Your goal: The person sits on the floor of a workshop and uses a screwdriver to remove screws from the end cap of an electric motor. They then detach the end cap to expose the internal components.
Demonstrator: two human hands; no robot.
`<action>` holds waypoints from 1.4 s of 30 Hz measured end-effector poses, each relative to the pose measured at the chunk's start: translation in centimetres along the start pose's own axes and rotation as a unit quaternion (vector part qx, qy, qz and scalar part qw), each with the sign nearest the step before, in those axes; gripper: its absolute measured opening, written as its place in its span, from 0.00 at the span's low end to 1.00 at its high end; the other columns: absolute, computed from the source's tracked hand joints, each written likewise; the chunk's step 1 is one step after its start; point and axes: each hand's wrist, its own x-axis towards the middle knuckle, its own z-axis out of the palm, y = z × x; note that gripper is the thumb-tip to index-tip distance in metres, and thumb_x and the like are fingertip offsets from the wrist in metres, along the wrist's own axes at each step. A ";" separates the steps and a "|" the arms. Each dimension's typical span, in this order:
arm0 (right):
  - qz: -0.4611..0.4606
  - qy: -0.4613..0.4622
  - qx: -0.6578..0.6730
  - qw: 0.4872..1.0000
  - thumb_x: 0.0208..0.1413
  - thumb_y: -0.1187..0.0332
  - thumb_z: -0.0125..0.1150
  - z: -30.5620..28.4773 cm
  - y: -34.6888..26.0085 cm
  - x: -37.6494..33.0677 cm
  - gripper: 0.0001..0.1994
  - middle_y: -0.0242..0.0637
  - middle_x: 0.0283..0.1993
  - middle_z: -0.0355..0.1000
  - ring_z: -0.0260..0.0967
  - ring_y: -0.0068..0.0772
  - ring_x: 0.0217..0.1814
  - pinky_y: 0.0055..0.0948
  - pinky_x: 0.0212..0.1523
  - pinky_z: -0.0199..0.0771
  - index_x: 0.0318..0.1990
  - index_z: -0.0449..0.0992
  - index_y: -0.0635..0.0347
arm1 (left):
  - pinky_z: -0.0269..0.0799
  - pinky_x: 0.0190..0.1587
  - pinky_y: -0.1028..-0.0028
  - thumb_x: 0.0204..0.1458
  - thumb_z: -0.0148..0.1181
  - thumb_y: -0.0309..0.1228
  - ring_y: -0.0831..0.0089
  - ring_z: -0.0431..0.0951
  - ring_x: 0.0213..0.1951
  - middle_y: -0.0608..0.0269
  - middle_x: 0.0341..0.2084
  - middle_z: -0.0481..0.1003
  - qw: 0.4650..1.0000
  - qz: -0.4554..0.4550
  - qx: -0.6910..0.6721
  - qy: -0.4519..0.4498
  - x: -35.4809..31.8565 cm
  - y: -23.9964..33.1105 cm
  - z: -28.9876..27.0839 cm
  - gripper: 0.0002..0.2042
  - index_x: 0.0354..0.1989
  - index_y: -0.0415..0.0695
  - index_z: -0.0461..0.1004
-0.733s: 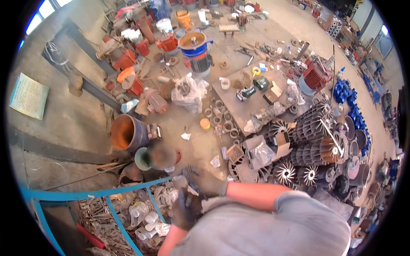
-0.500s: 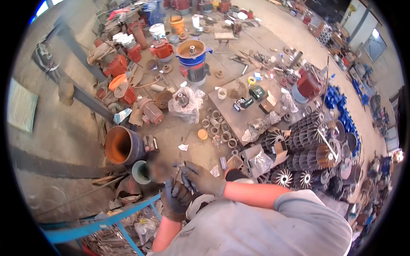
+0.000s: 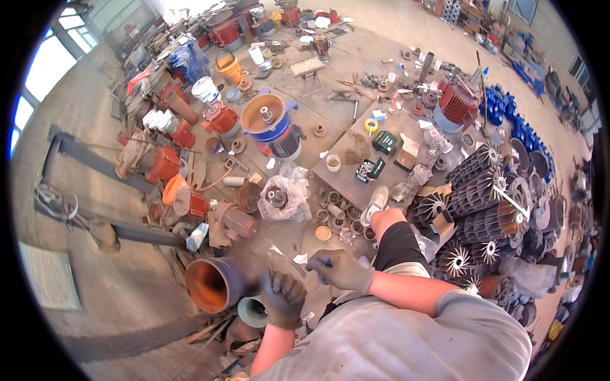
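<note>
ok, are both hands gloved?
Yes, the left hand and the right hand both wear dark grey work gloves, held close together above the floor beside the orange-lined pipe.

pipe left of left hand | right hand right

Motor repair workshop, concrete floor crowded with parts.
Strewn with red pump housings, a blue motor, stacked black fan impellers at right, bearing rings, an orange-lined pipe near; daylight from windows far left.
</note>
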 end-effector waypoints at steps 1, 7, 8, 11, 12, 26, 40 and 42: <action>0.009 0.014 -0.022 1.000 0.77 0.62 0.58 -2.8 0.3 1.6 0.13 0.33 0.35 0.81 0.78 0.21 0.33 0.28 0.38 0.80 0.49 0.83 0.62 | 0.47 0.17 0.73 0.77 0.35 0.60 0.75 0.50 0.14 0.73 0.14 0.51 0.999 -0.007 -0.018 -0.047 3.5 0.5 0.3 0.31 0.20 0.57 0.61; -0.058 0.253 0.017 0.966 0.69 0.71 0.66 -22.3 8.0 12.6 0.16 0.39 0.43 0.79 0.80 0.26 0.38 0.31 0.38 0.81 0.60 0.73 0.60 | 0.45 0.18 0.73 0.77 0.39 0.59 0.75 0.50 0.16 0.72 0.15 0.51 0.968 -0.183 0.147 0.085 27.1 -7.4 12.2 0.31 0.20 0.54 0.60; -0.064 0.311 -0.017 0.948 0.67 0.71 0.68 -25.2 5.8 13.0 0.19 0.40 0.45 0.79 0.80 0.27 0.39 0.31 0.39 0.81 0.62 0.71 0.60 | 0.45 0.18 0.72 0.76 0.39 0.59 0.75 0.50 0.16 0.72 0.15 0.51 0.958 -0.231 0.127 0.108 29.8 -9.0 14.7 0.31 0.20 0.55 0.60; -0.097 0.383 -0.205 0.895 0.58 0.69 0.76 -35.5 -2.4 13.9 0.33 0.52 0.62 0.72 0.71 0.52 0.65 0.49 0.61 0.76 0.68 0.66 0.59 | 0.47 0.18 0.71 0.76 0.41 0.59 0.75 0.52 0.17 0.73 0.15 0.52 0.915 -0.371 0.100 0.126 38.2 -12.6 22.8 0.30 0.21 0.55 0.59; -0.159 0.400 -0.317 0.845 0.57 0.68 0.77 -38.5 -4.6 14.5 0.34 0.54 0.66 0.70 0.68 0.58 0.69 0.54 0.66 0.73 0.69 0.66 0.59 | 0.48 0.18 0.71 0.76 0.41 0.59 0.75 0.52 0.17 0.73 0.15 0.52 0.899 -0.395 0.145 0.123 40.9 -13.6 25.8 0.30 0.21 0.55 0.60; -0.138 0.466 -0.010 0.874 0.65 0.78 0.62 -63.2 -16.6 24.4 0.05 0.42 0.33 0.73 0.74 0.46 0.35 0.33 0.40 0.76 0.46 0.80 0.63 | 0.69 0.26 0.64 0.77 0.47 0.48 0.67 0.74 0.22 0.62 0.18 0.66 0.630 -0.115 0.737 -0.215 68.6 -11.9 49.1 0.22 0.37 0.43 0.75; -0.040 0.588 -0.028 0.807 0.72 0.63 0.61 -86.7 -26.1 63.2 0.11 0.26 0.29 0.69 0.64 0.21 0.31 0.29 0.33 0.64 0.39 0.79 0.61 | 0.45 0.15 0.72 0.74 0.50 0.54 0.76 0.50 0.12 0.73 0.13 0.53 0.938 -0.121 0.290 0.148 117.9 17.9 49.5 0.25 0.24 0.54 0.66; -0.008 0.578 -0.023 0.816 0.75 0.59 0.60 -87.9 -29.6 66.6 0.13 0.24 0.26 0.66 0.61 0.19 0.27 0.29 0.29 0.61 0.40 0.78 0.58 | 0.45 0.17 0.73 0.75 0.49 0.53 0.78 0.50 0.14 0.75 0.13 0.51 0.929 -0.167 0.294 0.147 123.1 19.7 54.2 0.24 0.26 0.53 0.68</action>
